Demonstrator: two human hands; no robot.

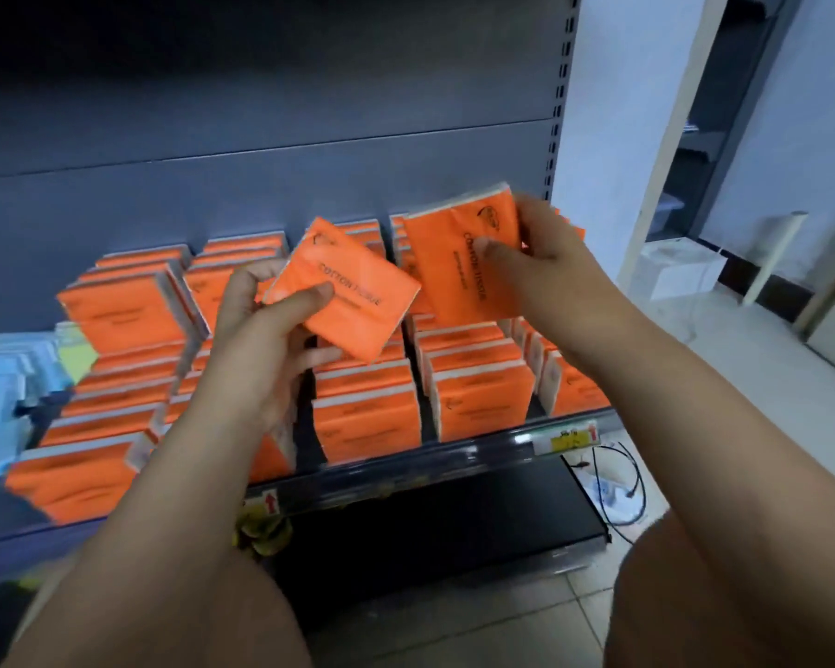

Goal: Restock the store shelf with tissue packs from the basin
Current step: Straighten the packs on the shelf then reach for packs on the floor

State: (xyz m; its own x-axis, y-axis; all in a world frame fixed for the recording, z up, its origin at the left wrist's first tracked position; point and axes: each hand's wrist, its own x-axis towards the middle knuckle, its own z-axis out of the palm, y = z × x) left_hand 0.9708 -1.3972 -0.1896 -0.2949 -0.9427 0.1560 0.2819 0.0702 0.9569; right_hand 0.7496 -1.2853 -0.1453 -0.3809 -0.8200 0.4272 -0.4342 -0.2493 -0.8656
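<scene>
My left hand (pixel 266 339) holds an orange tissue pack (pixel 357 301) above the middle of the shelf, thumb across its face. My right hand (pixel 545 267) grips a second orange tissue pack (pixel 449 262) a little higher and to the right, tilted upright. Below both hands, several rows of the same orange packs (pixel 478 397) stand on the grey shelf (pixel 454 460). The basin is out of view.
Light blue packs (pixel 1 392) fill the shelf's left end. A yellow price label (pixel 570 438) sits on the shelf's front rail. A dark lower shelf (pixel 430 532) lies beneath. A black cable (pixel 618 494) and white items lie on the tiled floor at right.
</scene>
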